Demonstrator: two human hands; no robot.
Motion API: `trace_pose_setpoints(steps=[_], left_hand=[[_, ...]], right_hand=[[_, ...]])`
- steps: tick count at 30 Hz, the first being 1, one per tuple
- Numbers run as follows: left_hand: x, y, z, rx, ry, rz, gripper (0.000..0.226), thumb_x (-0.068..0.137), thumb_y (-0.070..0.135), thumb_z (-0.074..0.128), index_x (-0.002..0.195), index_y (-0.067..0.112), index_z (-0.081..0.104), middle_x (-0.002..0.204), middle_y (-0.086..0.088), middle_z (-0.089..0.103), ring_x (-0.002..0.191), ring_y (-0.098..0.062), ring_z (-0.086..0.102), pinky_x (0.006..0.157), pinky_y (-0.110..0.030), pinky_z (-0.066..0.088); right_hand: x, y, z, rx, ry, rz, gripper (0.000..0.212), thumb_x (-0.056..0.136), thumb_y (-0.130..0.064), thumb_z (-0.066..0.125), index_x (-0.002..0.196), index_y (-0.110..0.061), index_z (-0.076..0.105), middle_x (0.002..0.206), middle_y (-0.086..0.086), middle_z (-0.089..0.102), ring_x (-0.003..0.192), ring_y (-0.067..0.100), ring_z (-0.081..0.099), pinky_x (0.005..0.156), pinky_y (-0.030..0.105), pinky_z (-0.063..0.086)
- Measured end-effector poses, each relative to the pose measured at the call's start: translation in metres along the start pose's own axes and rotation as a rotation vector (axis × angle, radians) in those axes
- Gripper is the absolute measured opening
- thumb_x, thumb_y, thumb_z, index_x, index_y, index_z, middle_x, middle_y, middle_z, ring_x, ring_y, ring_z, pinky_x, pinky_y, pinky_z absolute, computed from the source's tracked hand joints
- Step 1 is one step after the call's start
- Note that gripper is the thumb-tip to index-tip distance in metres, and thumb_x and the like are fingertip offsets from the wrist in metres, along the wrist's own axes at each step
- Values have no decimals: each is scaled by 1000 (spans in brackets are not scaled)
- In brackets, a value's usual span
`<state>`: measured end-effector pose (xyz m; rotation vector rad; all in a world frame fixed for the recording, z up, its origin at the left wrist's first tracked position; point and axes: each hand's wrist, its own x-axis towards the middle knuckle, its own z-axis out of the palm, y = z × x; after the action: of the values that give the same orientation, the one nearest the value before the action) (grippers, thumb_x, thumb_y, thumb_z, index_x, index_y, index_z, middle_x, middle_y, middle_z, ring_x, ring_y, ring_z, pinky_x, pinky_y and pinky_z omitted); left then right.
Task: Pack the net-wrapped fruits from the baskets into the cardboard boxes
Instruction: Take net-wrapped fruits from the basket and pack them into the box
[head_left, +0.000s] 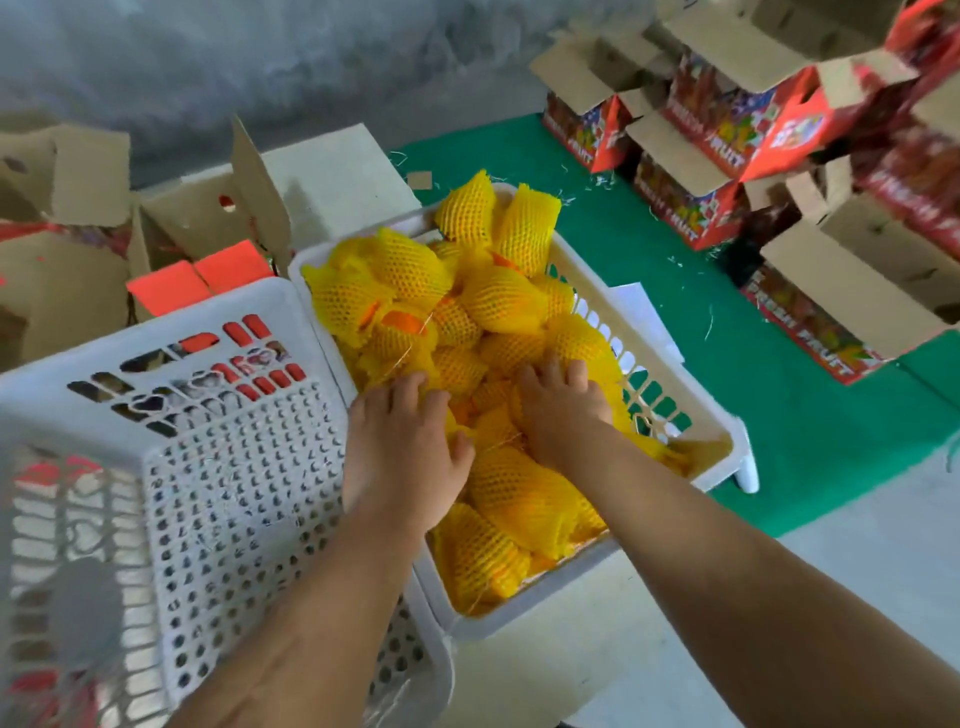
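My baskets (675, 452) are white perforated plastic; fruits (498, 301) wear yellow foam netting; boxes (852, 291) are matt cardboard.

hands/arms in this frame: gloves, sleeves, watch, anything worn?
Nothing worn that shows. Left hand and right hand are bare: no gloves, no rings visible on the fingers that show. Both forearms are bare to the frame's lower edge, with no sleeve, watch or wristband in view. Fingertips are partly hidden among the netted fruit, so nails cannot be judged.
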<state>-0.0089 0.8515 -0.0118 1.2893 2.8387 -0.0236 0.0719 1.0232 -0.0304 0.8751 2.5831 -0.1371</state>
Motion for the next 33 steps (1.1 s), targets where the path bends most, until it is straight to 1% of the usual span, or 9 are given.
trace_pose_setpoints(steps=[5,12,15,17,19,21,26,30,33], left_hand=[[2,2,3,14,84,-29,59,91,70,31,120,30,62,122,-2,55,110,-28,46,92,-45,35],[-2,2,0,-83,175,40,38,93,57,43,101,27,65,113,1,57,112,-27,46,95,-44,34],[-7,2,-13,-12,69,110,49,96,58,28,121,28,58,114,3,57,113,-25,45,96,-41,34],[-7,-3,-25,132,-33,204,65,96,63,23,151,33,38,121,-1,49,114,-29,41,96,-43,31],[0,-5,-42,239,-168,305,73,93,69,31,159,38,21,124,-4,41,115,-31,38,96,-45,29],[9,-2,-56,342,-282,349,70,88,71,42,149,36,39,126,-4,37,120,-31,34,101,-46,27],[21,12,-68,332,-584,206,66,94,60,57,150,34,34,149,-14,34,137,-42,40,114,-51,31],[15,2,-69,203,-470,171,79,82,67,69,145,32,39,139,-9,47,128,-38,50,107,-48,39],[4,-13,-64,-145,-339,50,65,82,70,68,131,29,57,129,-5,50,119,-31,55,100,-46,46]], right_hand=[[-5,17,7,100,120,55,74,83,-45,75,145,-25,39,143,10,32,133,36,33,108,45,36],[-22,45,27,587,98,137,86,70,-55,87,134,-33,35,124,6,36,125,35,39,92,44,44],[-19,50,23,884,38,205,89,71,-55,86,135,-54,25,130,11,45,111,38,53,73,41,56],[-20,49,19,1018,61,191,97,73,-54,86,139,-62,16,139,13,45,111,38,58,68,40,58],[-22,50,19,1126,82,79,100,76,-46,86,141,-63,13,137,6,49,104,29,63,63,35,60],[-25,49,19,1168,94,-62,98,77,-41,85,141,-64,15,124,-4,54,91,16,65,55,26,60],[-29,43,22,1048,125,-239,96,79,-45,84,145,-59,15,142,-5,45,112,20,57,77,33,59],[-30,41,25,989,145,-292,96,78,-44,83,148,-54,17,146,1,44,112,20,55,81,37,57],[-34,41,19,1011,175,-339,92,80,-42,82,148,-52,21,145,-1,46,115,19,57,84,36,58]])
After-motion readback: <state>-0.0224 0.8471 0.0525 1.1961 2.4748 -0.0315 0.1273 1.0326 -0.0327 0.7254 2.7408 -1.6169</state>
